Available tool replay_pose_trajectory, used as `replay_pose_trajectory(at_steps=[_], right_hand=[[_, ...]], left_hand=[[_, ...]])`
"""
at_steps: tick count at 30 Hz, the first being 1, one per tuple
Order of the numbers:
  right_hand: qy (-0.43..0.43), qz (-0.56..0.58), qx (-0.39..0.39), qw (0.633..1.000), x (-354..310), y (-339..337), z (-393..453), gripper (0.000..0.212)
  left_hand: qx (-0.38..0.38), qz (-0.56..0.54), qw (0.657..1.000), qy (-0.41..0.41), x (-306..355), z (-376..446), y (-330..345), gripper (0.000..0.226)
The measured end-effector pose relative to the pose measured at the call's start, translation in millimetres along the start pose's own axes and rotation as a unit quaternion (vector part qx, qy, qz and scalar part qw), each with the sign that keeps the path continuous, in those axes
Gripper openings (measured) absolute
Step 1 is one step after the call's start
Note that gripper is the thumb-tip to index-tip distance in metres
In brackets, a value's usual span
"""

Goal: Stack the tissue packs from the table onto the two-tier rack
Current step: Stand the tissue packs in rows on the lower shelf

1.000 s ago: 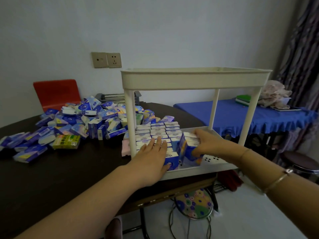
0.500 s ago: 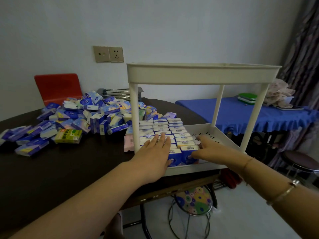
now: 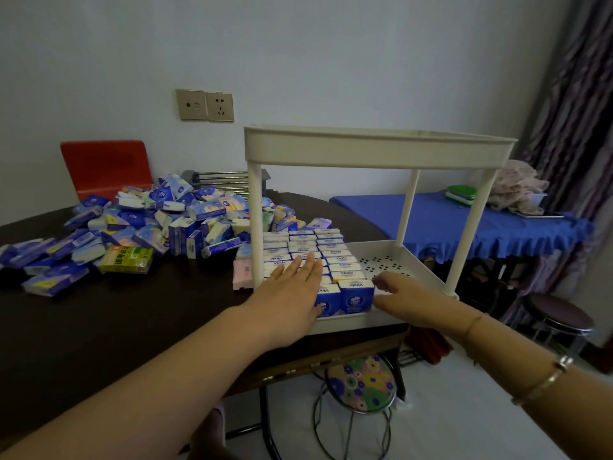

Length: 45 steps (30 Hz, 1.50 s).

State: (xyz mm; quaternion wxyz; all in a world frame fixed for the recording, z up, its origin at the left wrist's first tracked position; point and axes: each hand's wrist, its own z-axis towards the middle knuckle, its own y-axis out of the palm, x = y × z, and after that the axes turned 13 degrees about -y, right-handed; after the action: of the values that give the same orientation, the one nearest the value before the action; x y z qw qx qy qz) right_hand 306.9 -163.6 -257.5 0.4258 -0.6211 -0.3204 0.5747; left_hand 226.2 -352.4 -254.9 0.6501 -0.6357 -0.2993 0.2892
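Fingers straight, the left hand [image 3: 292, 293] lies flat across rows of tissue packs [image 3: 315, 257] standing on the lower shelf of a white two-tier rack [image 3: 378, 151]. The right hand [image 3: 408, 293], fingers loosely extended, touches the side of the front pack [image 3: 355, 295]. More packs lie heaped [image 3: 159, 224] on the dark table [image 3: 116, 327] beside the rack.

Cream rack [image 3: 378, 151], blue/white tissue packs [image 3: 355, 295], dk brown table [image 3: 99, 327], red chair [image 3: 106, 167].

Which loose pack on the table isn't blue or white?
The yellow-green pack, lying flat at the pile's near edge; the packs around it are blue and white.
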Motion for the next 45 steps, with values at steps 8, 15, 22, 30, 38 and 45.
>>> replay_pose_trajectory(at_steps=[8, 15, 22, 30, 38, 45], right_hand=[[-0.173, -0.031, 0.189, 0.966, -56, -3, -41, 0.023], [-0.276, 0.075, 0.157, 0.945, -137, 32, -37, 0.022], [-0.310, 0.135, 0.072, 0.938, -193, 97, 15, 0.019], [-0.311, 0.147, 0.062, 0.937, -246, 170, 112, 0.021], [-0.372, 0.036, 0.125, 0.919, -287, 218, 188, 0.031], [-0.421, -0.018, 0.175, 0.890, -310, 226, 246, 0.045]], left_hand=[[0.166, -0.131, 0.975, 0.075, -20, -56, -19, 0.047], [0.259, -0.127, 0.958, 0.005, -104, -90, -4, 0.034], [0.230, -0.128, 0.949, -0.175, -201, -113, 36, 0.036], [0.226, -0.160, 0.899, -0.340, -306, -110, 56, 0.048], [0.166, -0.157, 0.867, -0.444, -364, -47, 68, 0.069], [0.210, -0.226, 0.817, -0.487, -374, -27, 69, 0.068]])
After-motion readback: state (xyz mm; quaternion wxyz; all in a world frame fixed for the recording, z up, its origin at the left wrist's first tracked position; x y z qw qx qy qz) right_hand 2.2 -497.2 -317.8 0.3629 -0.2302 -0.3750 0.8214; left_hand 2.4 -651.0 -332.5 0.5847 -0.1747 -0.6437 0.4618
